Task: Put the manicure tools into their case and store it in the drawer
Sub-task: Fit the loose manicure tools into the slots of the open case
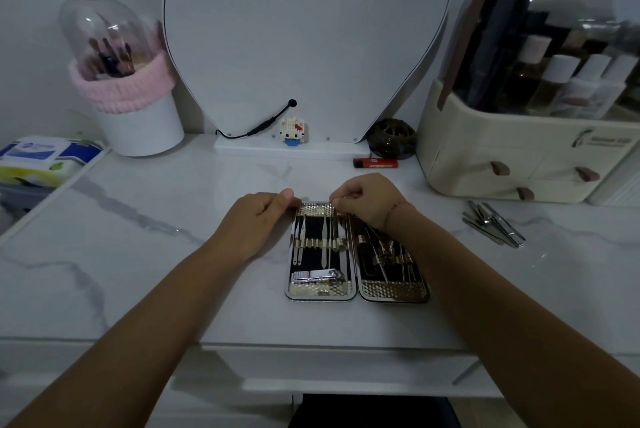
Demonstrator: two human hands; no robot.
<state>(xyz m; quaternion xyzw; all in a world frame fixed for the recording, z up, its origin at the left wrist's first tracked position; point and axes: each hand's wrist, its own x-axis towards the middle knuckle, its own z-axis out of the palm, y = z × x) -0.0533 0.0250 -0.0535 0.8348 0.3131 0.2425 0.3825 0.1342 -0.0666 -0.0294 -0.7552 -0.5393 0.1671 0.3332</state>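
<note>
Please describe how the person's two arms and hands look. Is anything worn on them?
Both forearms are bare, with no sleeves in view. The left hand shows no ring, watch or glove. The right hand is also ungloved; a thin reddish thread bracelet circles its wrist. The nails are too small to judge.

Both forearms reach forward; left hand (pixel 264 211) and right hand (pixel 366 199) curled, fingers pinched.

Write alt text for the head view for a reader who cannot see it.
An open manicure case lies flat on a white marble vanity top, while the left hand steadies its far edge and the right hand slots a thin tool into the left half. Loose metal tools lie to the right.
</note>
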